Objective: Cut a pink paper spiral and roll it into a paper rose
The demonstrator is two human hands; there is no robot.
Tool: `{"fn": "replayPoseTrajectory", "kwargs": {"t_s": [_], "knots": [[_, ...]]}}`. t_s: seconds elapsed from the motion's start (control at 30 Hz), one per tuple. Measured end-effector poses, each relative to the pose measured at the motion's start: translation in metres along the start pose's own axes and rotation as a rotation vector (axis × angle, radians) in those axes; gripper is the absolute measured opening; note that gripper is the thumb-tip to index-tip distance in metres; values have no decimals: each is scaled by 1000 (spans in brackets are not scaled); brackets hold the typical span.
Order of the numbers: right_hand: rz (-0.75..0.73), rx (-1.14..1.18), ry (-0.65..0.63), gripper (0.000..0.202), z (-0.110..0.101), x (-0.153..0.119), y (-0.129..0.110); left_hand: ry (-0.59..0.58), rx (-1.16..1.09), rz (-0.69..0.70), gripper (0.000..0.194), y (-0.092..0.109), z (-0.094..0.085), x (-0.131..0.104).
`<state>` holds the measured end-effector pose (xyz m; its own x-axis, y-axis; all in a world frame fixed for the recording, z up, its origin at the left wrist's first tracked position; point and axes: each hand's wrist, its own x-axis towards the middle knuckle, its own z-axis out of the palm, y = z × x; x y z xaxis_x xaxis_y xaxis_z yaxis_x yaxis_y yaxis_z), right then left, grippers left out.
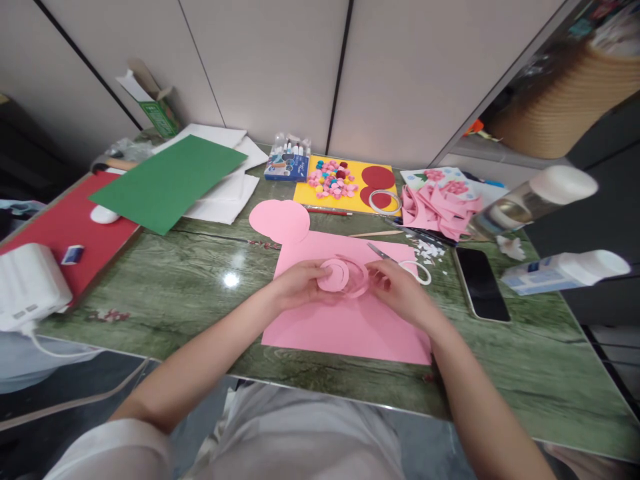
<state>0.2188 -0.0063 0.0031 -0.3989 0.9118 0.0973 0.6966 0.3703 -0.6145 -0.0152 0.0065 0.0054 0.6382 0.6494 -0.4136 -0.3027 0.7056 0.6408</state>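
A pink paper spiral [333, 275] is pinched at its left side by my left hand [301, 283]. Its loose outer coils reach to the right, where my right hand [393, 283] has its fingers closed at their edge. Both hands are above a large pink sheet [345, 333] on the green tabletop. Scissors with white handles [417, 272] lie at the sheet's upper right, just beyond my right hand. Round pink paper pieces [280, 221] lie at the sheet's upper left corner.
A yellow sheet [320, 162] bears pompoms, red circles and a tape roll. Pink scraps [440, 208], a phone [483, 283] and two bottles are on the right. Green paper [170, 180], red paper [45, 227] and a white charger [33, 287] are on the left.
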Motion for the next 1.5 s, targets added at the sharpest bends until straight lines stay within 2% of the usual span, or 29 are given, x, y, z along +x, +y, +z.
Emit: {"fn": "replayPoseTrajectory", "kwargs": {"t_s": [0.13, 0.23, 0.33, 0.43, 0.53, 0.7, 0.87, 1.0, 1.2, 1.33, 1.5], "knots": [[-57, -70, -1, 18, 2, 2, 3, -35, -52, 9, 34, 2, -1, 0], [-54, 28, 16, 11, -6, 2, 0, -13, -51, 4, 29, 1, -4, 2], [-75, 154, -18, 8, -21, 0, -3, -16, 4, -10, 23, -2, -6, 4], [-88, 314, -9, 8, -31, -2, -5, -94, 111, -46, 22, -4, -4, 1], [-72, 473, 16, 12, -33, -3, -7, -185, 244, -118, 23, -4, 2, -4], [66, 619, 64, 16, -23, -2, -12, -264, 404, -184, 25, -1, 7, -10], [271, 686, 92, 18, -13, 1, -15, -382, 526, -125, 26, 3, 4, -12], [368, 633, 43, 20, -9, 1, -24, -519, 583, -92, 26, 5, 5, -12], [349, 522, 61, 18, 1, -2, -38, -563, 681, -51, 27, 1, 5, -11], [304, 300, 120, 23, 12, -3, -38, -652, 777, -41, 29, 1, 7, -12], [278, 10, 186, 22, 16, -3, -36, -775, 780, -103, 33, 8, 11, -16]]}}
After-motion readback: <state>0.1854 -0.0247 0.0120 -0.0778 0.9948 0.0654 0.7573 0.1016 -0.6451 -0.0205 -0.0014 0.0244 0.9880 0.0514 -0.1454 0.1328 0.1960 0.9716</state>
